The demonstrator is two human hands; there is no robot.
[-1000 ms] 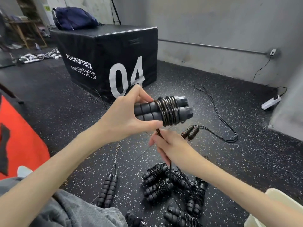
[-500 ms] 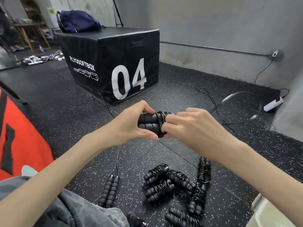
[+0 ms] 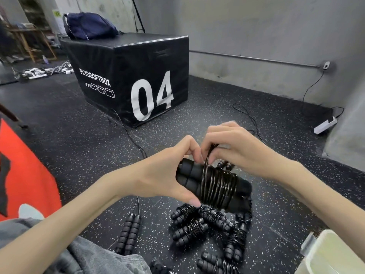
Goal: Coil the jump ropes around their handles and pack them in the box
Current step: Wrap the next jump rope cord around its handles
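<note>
My left hand (image 3: 167, 175) grips a pair of black foam jump rope handles (image 3: 189, 177) held side by side, with several turns of thin black rope (image 3: 218, 187) wound round them. My right hand (image 3: 233, 149) pinches the rope's loose part just above the coil. Below on the floor lies a pile of coiled jump ropes (image 3: 209, 230). An uncoiled pair of handles (image 3: 129, 233) lies to the left of the pile, its rope trailing away. Another uncoiled pair (image 3: 225, 165) shows partly behind my right hand.
A black plyo box (image 3: 138, 76) marked 04 stands ahead with a blue bag (image 3: 88, 26) on top. A pale plastic box (image 3: 331, 252) sits at the bottom right corner. A red pad (image 3: 23, 171) is on the left. A white power strip (image 3: 325, 125) lies by the wall.
The bundle has dropped lower and tilted, showing the coil. My right hand has gone from under the handles to over them and now pinches the rope above the coil.
</note>
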